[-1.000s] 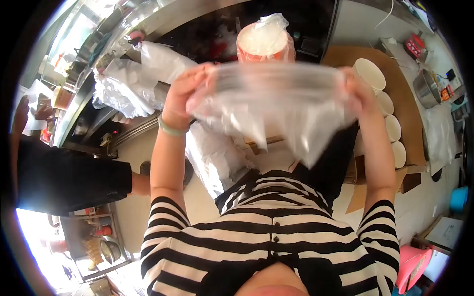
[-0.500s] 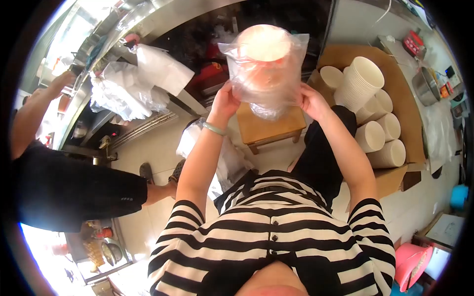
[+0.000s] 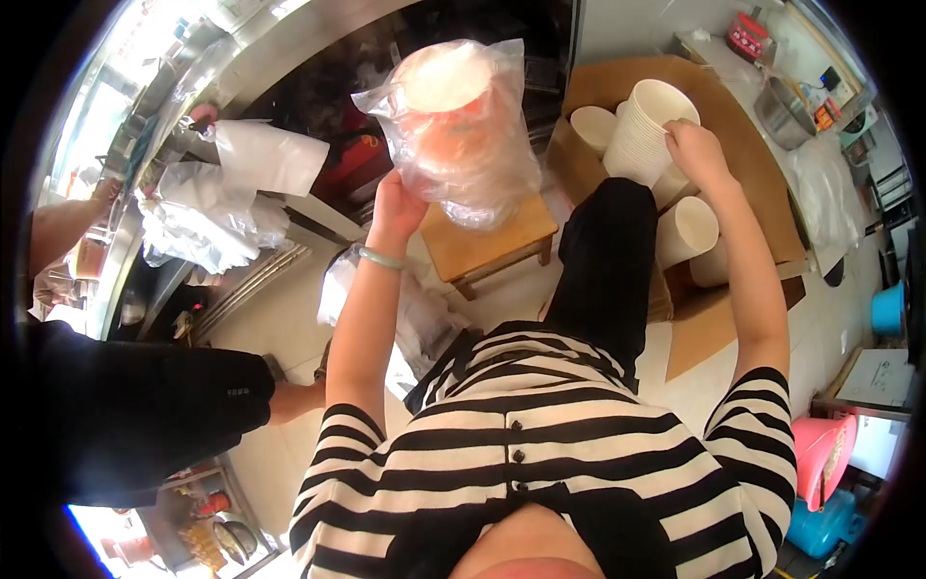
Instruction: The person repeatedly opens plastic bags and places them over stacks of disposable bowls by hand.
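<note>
Two hands, one clear bag (image 3: 453, 145) and one box (image 3: 767, 183) of cup stacks.
The left hand (image 3: 397, 205) touches the bag's lower side; the bag, around a pale and reddish stack of uncertain count, is above one wooden stool (image 3: 492, 239). The right hand (image 3: 696, 152) is at the rim of one tall cup stack (image 3: 641, 130), fingers bent; I cannot tell whether either grip is clamped. At least three more stacks lie in the box, partly hidden. One other person (image 3: 145, 396) is at the left, near hanging white bags (image 3: 203, 227).
</note>
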Motion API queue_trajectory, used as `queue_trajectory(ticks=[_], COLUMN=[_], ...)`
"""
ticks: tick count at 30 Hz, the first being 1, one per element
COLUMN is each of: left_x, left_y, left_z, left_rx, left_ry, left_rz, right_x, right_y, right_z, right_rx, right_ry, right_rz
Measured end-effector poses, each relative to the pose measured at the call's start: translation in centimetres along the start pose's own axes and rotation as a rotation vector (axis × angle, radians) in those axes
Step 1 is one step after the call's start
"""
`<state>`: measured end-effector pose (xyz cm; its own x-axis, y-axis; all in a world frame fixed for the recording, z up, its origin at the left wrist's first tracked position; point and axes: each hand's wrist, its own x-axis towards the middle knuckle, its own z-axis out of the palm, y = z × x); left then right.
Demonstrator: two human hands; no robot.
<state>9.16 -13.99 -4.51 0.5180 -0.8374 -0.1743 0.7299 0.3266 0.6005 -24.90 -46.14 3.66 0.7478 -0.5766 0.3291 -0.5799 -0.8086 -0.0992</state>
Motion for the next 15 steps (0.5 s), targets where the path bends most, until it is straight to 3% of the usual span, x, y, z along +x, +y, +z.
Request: queue_trajectory(ticks=[2, 12, 15], left_x=[0.2, 0.3, 0.7], left_y=[0.0, -0.2, -0.4], left_z=[-0.5, 0.2, -0.4], left_rx=[0.001, 0.015, 0.020], left_ry=[-0.030, 0.013, -0.006], left_rz=[0.002, 0.014, 0.022], right_x=[-0.7, -1.1, -0.9], right_y=[0.0, 0.1, -0.7], right_z=[-0.1, -1.8, -4.0], right_rx=[-0.003, 0.101, -0.007], right_ry=[0.054, -0.075, 0.069], right_rz=[-0.075, 0.062, -0.002])
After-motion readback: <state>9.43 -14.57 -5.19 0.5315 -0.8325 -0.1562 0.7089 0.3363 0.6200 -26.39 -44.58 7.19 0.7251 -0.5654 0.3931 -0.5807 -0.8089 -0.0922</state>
